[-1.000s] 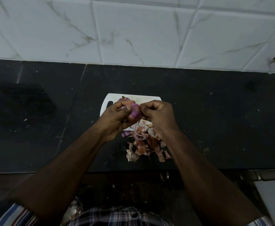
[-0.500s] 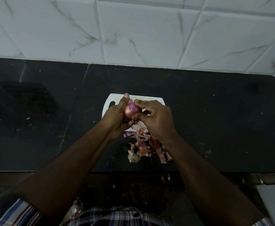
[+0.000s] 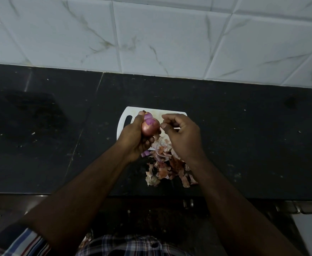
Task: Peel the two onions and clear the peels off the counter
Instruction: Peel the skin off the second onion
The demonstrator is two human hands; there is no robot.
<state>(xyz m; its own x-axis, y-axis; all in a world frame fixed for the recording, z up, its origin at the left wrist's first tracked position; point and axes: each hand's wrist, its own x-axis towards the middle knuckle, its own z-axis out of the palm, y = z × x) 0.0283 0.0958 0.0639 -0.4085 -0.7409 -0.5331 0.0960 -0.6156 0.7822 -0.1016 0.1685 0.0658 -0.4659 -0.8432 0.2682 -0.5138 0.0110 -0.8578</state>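
Lying nearest, beneath the right hand [image 3: 183, 137], is the peel pile [image 3: 167, 163]. Beyond, the left hand [image 3: 134, 138] grips the onion [image 3: 150, 128], peeled purple end pointing away; right fingers curl just beside it, apart.

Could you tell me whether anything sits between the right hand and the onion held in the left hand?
Nothing visible does. The right hand hovers just beside the onion, which the left hand grips above the cutting board; only a small open gap separates them.
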